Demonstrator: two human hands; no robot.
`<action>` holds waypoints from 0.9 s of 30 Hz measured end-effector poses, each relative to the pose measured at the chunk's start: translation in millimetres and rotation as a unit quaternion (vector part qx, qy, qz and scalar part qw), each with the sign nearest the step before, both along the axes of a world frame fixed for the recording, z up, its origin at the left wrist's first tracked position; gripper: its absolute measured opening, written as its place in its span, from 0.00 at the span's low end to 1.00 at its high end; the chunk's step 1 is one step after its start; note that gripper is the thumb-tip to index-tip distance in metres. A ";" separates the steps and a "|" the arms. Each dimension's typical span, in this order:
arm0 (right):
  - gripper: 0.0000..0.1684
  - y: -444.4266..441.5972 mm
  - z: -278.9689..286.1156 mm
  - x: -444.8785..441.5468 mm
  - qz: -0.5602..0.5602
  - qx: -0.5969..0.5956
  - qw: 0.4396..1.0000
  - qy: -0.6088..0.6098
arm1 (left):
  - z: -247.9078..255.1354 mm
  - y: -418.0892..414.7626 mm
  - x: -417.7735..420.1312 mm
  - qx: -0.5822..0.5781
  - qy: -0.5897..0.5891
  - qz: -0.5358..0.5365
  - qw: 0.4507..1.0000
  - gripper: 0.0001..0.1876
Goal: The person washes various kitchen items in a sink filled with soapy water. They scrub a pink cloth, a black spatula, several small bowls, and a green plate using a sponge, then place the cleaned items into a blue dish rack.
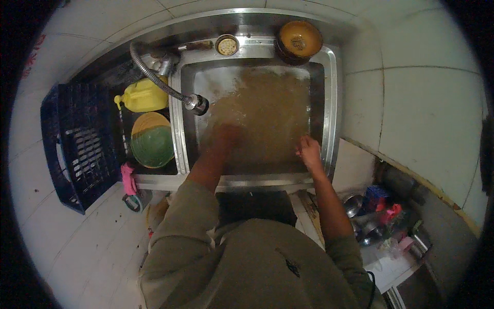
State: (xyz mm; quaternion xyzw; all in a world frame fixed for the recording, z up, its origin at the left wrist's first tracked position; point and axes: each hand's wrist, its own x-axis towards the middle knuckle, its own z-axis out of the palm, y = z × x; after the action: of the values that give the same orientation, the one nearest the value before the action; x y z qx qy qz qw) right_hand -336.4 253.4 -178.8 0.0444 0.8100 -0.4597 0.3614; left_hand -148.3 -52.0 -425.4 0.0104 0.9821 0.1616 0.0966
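Note:
Murky brown water (270, 104) stands in the stainless steel sink basin (177, 127) before me. My left hand (228, 135) is in this water near the left side, its fingers blurred and mostly hidden. Over by the right wall, my right hand (310, 150) is at the water's surface with its fingers curled. Whether anything is between those fingers does not show. A flexible metal faucet hose (154, 77) arches over the basin's left edge, its spray head (197, 105) pointing down toward the water.
Several stacked brown bowls (299, 40) and a small strainer (227, 45) sit on the back ledge. Left of the basin are a yellow jug (144, 95), green and yellow plates (152, 146), a blue plastic crate (83, 143) and a pink cloth (128, 179). Metal cookware (372, 233) lies low at right.

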 end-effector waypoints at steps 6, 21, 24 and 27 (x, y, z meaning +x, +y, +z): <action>0.15 6.9 -16.6 33.9 -0.004 -0.005 0.998 -0.058 | 57.8 34.8 10.3 0.130 -0.175 0.230 0.949 0.11; 0.26 -111.9 6.2 49.3 -0.090 -0.222 0.915 -0.326 | 219.7 69.3 -36.4 0.529 0.015 0.391 0.754 0.12; 0.22 -101.5 -87.8 11.7 -0.128 -0.222 0.919 -0.301 | 291.1 89.1 -69.9 0.494 0.102 0.354 0.787 0.11; 0.19 -110.5 1.1 36.5 -0.060 -0.199 0.941 -0.266 | 316.6 82.1 -13.4 0.435 0.087 0.476 0.759 0.09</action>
State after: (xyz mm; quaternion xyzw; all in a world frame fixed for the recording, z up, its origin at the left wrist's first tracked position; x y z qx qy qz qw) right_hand -299.9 142.9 -177.7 0.1408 0.5723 -0.6035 0.5370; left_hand -161.7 30.1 -108.7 -0.4033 0.6888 0.5950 -0.0938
